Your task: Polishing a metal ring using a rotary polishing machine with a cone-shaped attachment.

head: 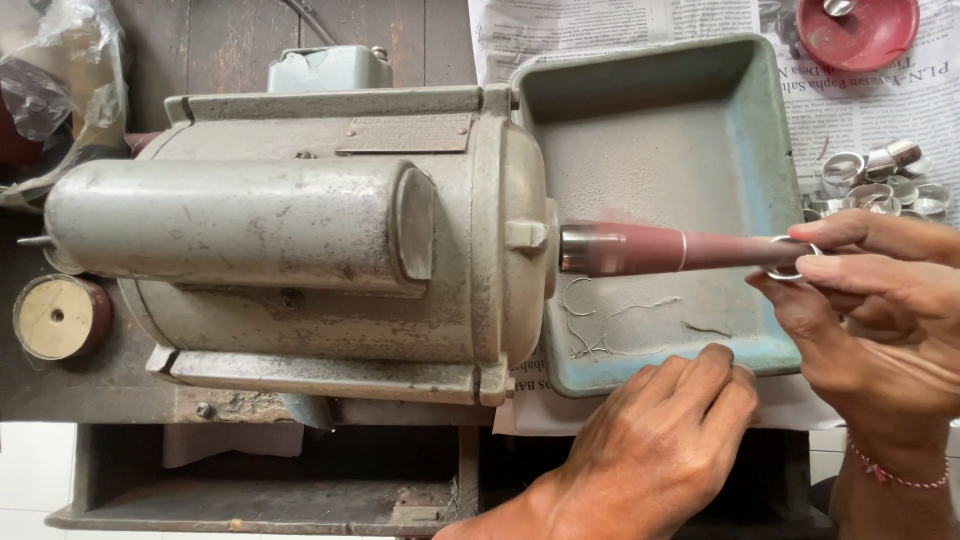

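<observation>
Right hand (870, 300) pinches a small metal ring (790, 258) at the tip of the reddish tapered spindle (680, 250), out at three o'clock from the grey motor (300, 240). Left hand (660, 440) rests, fingers curled and holding nothing, on the near rim of the blue-green tray (760, 150). More rings (880, 180) lie on newspaper at one o'clock.

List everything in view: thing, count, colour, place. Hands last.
motor: one, grey, left on the bench
tapered spindle: one, reddish, sticking out of the motor over the tray
tray: one, blue-green, dusty, right of the motor
metal ring: one, silver, at the spindle tip
loose rings: a pile, silver, on newspaper at right
bowl: one, red, top right
disc: one, tan with a dark rim, far left
left hand: resting on the tray's near edge
right hand: pinching the metal ring
</observation>
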